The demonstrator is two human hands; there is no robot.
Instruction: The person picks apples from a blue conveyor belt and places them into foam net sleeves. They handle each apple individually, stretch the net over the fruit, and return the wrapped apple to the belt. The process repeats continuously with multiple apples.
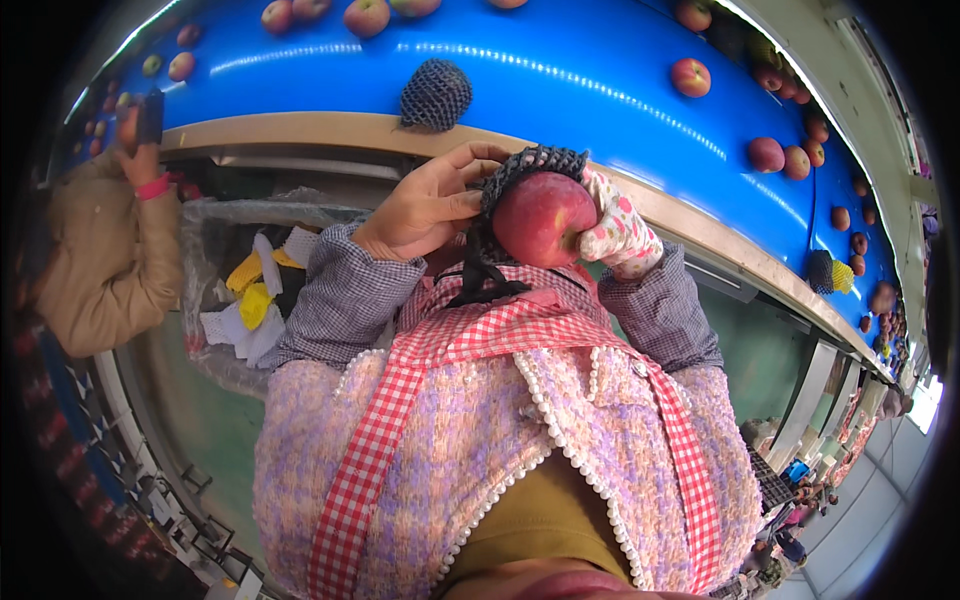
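Note:
In front of my chest, my right hand (619, 229), in a white glove with a floral print, grips a large red apple (541, 219). A black foam fruit net (536, 159) wraps the apple's far side and left edge, leaving the side towards me bare. My left hand (427, 199) is ungloved and pinches the net's left edge between thumb and fingers. Just beyond my hands, a rounded black foam net (436, 96) rests at the near edge of the blue conveyor belt (555, 112); what is inside it is hard to see.
A beige rail (315, 129) borders the belt. Apples (691, 77) lie scattered across it. Below left stands a plastic-lined bin (206, 255) with yellow and white foam nets (256, 306). At far left, a co-worker's hand (141, 161) holds something dark near an apple.

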